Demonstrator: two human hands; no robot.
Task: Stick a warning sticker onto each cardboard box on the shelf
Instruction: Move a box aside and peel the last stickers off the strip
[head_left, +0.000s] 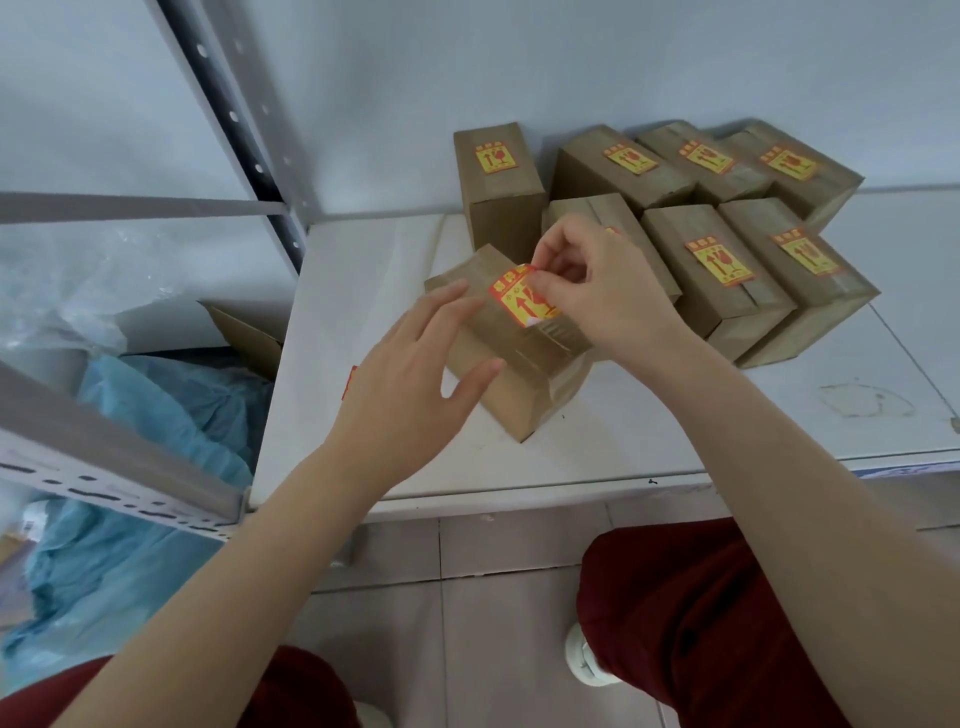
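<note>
A: Item nearest: dark red trouser knees (701, 623), 6 o'clock, over grey floor tiles (493, 597).

B: Hands?

A: Right hand (597, 291), 12 o'clock of centre, thumb and forefinger pinched together on the warning sticker (522, 296). Left hand (415, 374), fingers spread apart, holding nothing, palm near the front cardboard box (514, 364).

B: Sticker location?

A: On that box's top face, one corner curled up, white backing showing. Box sits on the white shelf (363, 312), tilted corner-forward.

B: Advice for the step?

A: Brace the box with the left palm, lay the sticker down from one edge, smooth flat across the glossy tape seam.

B: Other stock?

A: Labelled boxes (722, 260), 1 to 2 o'clock, matt brown, rectangular, yellow-red stickers.
</note>
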